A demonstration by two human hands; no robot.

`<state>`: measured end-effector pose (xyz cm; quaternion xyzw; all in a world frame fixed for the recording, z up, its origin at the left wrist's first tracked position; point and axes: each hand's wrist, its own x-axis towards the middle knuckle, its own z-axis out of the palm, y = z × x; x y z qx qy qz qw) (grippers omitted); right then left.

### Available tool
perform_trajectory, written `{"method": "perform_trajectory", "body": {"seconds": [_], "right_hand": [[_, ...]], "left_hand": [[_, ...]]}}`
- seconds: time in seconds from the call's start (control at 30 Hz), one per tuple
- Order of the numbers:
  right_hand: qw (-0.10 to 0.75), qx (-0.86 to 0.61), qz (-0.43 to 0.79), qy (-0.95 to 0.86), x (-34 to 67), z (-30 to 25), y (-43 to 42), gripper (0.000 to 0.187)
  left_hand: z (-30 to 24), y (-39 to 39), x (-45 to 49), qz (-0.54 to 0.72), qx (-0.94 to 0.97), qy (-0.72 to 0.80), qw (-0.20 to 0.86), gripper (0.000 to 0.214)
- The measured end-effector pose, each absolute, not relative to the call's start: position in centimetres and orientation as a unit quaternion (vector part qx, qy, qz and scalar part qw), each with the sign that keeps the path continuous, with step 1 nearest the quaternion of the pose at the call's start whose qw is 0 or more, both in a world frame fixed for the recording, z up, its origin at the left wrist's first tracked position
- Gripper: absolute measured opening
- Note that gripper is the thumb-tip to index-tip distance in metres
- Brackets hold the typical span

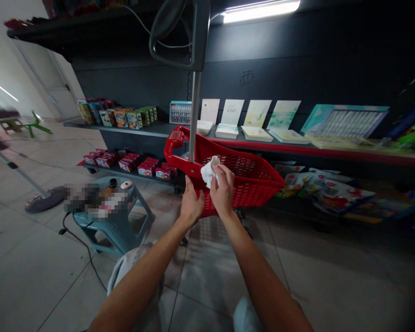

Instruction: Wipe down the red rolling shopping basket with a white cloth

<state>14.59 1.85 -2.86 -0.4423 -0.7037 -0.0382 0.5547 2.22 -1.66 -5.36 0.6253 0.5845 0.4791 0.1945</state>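
The fingers (228, 175) of the right hand (222, 196) hide part of the red basket (254, 192); items (95, 200) on the stool (119, 234) are blurred.

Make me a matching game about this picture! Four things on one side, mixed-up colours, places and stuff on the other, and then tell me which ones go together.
1. Crumpled cloth
2. Shopping cart
3. Stool
4. Tube light

A. Red, with lots of holes
B. Shining
C. In the right hand
D. Greyish blue, on the floor

Right pairs: 1-C, 2-A, 3-D, 4-B
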Motion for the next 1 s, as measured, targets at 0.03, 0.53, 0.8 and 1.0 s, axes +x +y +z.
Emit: {"method": "perform_trajectory", "body": {"seconds": [0.03, 0.53, 0.8, 1.0], "right_hand": [[0.533, -0.45, -0.048, -0.715, 14.7, -2.8, 2.1, 0.043], [0.413, -0.516, -0.027, -0.75, 15.8, -0.9, 3.8, 0.048], [0.447, -0.469, 0.019, -0.762, 15.6, -1.5, 4.1, 0.048], [0.436, -0.485, 0.03, -0.758, 17.4, -2.5, 4.6, 0.043]], "left_hand": [[-5.2, -1.9, 2.2, 0.469, 0.63, 0.587, 0.199, 0.092], [-1.3, -3.5, 2.6, 0.367, 0.738, 0.566, 0.016, 0.036], [-1.6, -0.6, 1.5, 0.309, 0.783, 0.53, -0.107, 0.068], [-1.8, -0.3, 2.3, 0.329, 0.737, 0.57, -0.154, 0.085]]}}
